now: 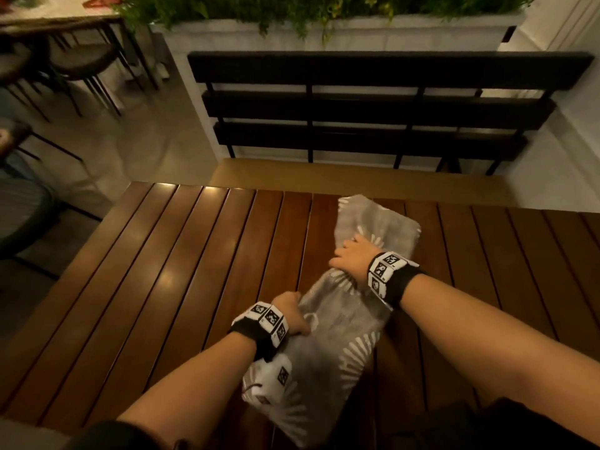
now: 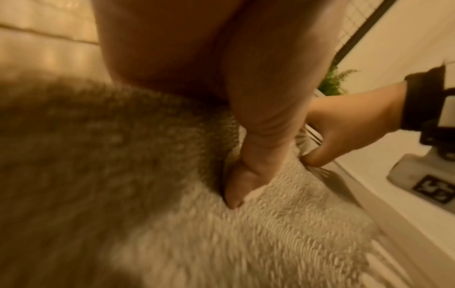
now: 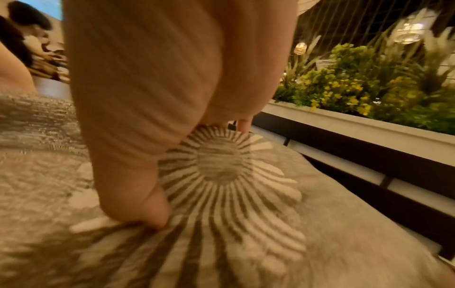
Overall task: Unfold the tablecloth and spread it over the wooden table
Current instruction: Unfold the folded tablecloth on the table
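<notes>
A grey tablecloth with white sunburst prints lies folded in a long strip on the slatted wooden table, running from the near edge toward the far right. My left hand grips the strip's left edge near its middle; in the left wrist view its thumb digs into the cloth. My right hand grips the same edge farther away. In the right wrist view its thumb pinches up a fold of the cloth beside a sunburst. The right hand also shows in the left wrist view, thumb hooked on the edge.
A black slatted bench stands along the table's far side, with a white planter of greenery behind it. Dark chairs and another table stand at the far left. Bare tabletop stretches to the left of the cloth.
</notes>
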`<move>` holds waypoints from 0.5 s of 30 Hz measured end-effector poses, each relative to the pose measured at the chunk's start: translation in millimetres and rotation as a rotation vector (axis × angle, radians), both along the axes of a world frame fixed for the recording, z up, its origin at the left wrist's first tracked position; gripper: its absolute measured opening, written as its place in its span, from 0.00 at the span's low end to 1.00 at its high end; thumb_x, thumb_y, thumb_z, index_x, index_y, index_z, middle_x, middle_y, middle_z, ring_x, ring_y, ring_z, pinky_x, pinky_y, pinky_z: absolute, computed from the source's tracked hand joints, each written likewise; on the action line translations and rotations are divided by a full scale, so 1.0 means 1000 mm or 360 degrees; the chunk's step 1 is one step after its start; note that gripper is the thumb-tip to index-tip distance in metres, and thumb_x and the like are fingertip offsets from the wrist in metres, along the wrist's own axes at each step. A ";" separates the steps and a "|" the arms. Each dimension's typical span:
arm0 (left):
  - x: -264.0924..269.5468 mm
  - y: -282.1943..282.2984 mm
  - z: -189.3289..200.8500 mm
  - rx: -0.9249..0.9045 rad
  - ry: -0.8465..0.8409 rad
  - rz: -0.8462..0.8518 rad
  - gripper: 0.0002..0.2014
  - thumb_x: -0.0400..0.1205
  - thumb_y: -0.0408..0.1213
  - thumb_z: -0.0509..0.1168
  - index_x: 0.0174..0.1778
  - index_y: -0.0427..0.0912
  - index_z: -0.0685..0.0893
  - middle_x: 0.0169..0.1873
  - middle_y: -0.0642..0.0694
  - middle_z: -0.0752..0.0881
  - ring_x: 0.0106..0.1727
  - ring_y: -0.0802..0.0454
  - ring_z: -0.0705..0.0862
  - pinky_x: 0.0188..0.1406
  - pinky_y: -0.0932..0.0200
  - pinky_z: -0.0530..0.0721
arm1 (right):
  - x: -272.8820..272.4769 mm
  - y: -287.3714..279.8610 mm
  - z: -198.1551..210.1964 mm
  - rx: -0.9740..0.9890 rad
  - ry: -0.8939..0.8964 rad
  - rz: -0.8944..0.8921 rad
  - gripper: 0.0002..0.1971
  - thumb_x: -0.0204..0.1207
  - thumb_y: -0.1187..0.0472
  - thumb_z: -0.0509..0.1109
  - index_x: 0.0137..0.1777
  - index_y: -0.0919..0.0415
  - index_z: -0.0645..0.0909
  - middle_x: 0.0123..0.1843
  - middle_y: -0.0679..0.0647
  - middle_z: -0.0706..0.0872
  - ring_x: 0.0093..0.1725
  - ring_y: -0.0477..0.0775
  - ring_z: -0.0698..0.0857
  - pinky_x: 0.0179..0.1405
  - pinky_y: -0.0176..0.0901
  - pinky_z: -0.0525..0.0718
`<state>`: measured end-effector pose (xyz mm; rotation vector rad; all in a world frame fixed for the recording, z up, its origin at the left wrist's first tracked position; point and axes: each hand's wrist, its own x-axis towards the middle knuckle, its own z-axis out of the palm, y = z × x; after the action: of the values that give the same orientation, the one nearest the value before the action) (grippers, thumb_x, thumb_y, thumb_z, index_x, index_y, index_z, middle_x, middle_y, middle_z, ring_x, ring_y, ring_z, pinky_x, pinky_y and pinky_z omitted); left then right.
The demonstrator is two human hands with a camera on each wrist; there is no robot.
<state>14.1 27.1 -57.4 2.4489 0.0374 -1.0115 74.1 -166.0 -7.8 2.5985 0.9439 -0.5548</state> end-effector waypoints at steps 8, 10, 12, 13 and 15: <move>0.046 0.002 0.009 0.0530 -0.1098 -0.0512 0.24 0.79 0.35 0.63 0.73 0.45 0.70 0.72 0.39 0.74 0.76 0.34 0.67 0.71 0.40 0.69 | -0.025 -0.075 -0.023 0.0098 0.0038 -0.0737 0.46 0.62 0.28 0.69 0.77 0.49 0.62 0.70 0.55 0.72 0.68 0.61 0.72 0.65 0.57 0.68; 0.039 -0.004 0.008 0.0488 -0.1237 -0.0611 0.26 0.79 0.35 0.63 0.74 0.47 0.68 0.77 0.39 0.67 0.80 0.34 0.58 0.76 0.38 0.62 | -0.035 -0.087 -0.031 0.0191 -0.0040 -0.0878 0.51 0.63 0.27 0.67 0.82 0.50 0.54 0.77 0.57 0.66 0.74 0.62 0.68 0.70 0.60 0.65; 0.033 -0.007 0.005 0.0497 -0.1189 -0.0750 0.29 0.78 0.37 0.63 0.77 0.51 0.64 0.79 0.40 0.63 0.82 0.35 0.54 0.78 0.38 0.58 | -0.039 -0.096 -0.035 0.0252 0.0043 -0.0942 0.57 0.61 0.25 0.67 0.84 0.50 0.45 0.83 0.57 0.58 0.80 0.62 0.61 0.75 0.62 0.59; 0.032 -0.007 0.004 0.0510 -0.1128 -0.0792 0.32 0.78 0.38 0.64 0.79 0.52 0.61 0.80 0.41 0.60 0.83 0.36 0.52 0.79 0.37 0.55 | -0.040 -0.101 -0.035 0.0260 0.0119 -0.0953 0.60 0.59 0.24 0.68 0.84 0.49 0.41 0.84 0.57 0.55 0.82 0.61 0.57 0.77 0.63 0.54; 0.036 -0.006 0.006 0.0541 -0.0997 -0.0832 0.40 0.76 0.40 0.66 0.82 0.54 0.52 0.83 0.42 0.53 0.84 0.36 0.46 0.80 0.35 0.50 | -0.039 -0.108 -0.031 0.0262 0.0237 -0.0946 0.62 0.58 0.25 0.71 0.84 0.48 0.39 0.85 0.56 0.54 0.83 0.59 0.55 0.79 0.66 0.48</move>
<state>50.5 21.6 -51.6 3.0675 -0.7219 -0.3880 34.7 -273.8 -38.9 3.0191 0.2375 -0.8532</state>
